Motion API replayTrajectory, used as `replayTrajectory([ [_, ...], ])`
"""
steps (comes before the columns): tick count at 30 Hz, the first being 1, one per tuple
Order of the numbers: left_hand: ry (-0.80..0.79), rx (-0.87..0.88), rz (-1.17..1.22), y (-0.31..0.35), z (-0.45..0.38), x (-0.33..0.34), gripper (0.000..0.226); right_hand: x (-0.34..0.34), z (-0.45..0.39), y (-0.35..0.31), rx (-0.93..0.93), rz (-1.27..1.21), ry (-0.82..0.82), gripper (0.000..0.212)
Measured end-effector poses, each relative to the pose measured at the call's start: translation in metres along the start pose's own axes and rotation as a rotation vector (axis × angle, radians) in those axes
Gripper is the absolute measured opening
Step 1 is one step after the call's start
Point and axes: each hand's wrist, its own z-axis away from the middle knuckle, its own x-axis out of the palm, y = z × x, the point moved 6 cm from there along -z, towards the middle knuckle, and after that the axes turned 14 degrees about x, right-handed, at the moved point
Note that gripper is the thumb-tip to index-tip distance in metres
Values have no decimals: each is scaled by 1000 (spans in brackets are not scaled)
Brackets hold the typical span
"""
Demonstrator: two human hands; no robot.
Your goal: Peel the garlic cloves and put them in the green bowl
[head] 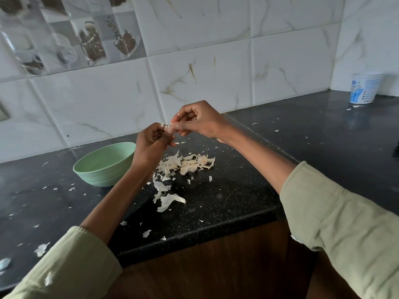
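Note:
My left hand (151, 145) and my right hand (198, 120) meet above the black counter, both pinching one small garlic clove (169, 129) whose papery skin sticks out between the fingertips. The green bowl (103, 165) stands on the counter just left of my left hand; its inside is mostly hidden from this angle. Below the hands lies a heap of garlic pieces and skins (187, 164).
Loose white skins (167, 200) trail toward the counter's front edge (194, 231), with flakes scattered across the black counter. A white plastic tub (364, 88) stands in the far right corner. Tiled wall runs close behind the bowl.

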Motion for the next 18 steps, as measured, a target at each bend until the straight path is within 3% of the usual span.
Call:
replayTrajectory([
  [8,32,89,71,14,2,-3,27,-3,1,0,28,2,-42,26],
  [13,-25,147,45,24,1,-1,14,5,3,13,316,-289,-243,30],
  [18,-83,181,75,28,-1,1,11,13,12,18,551,-565,-411,12],
])
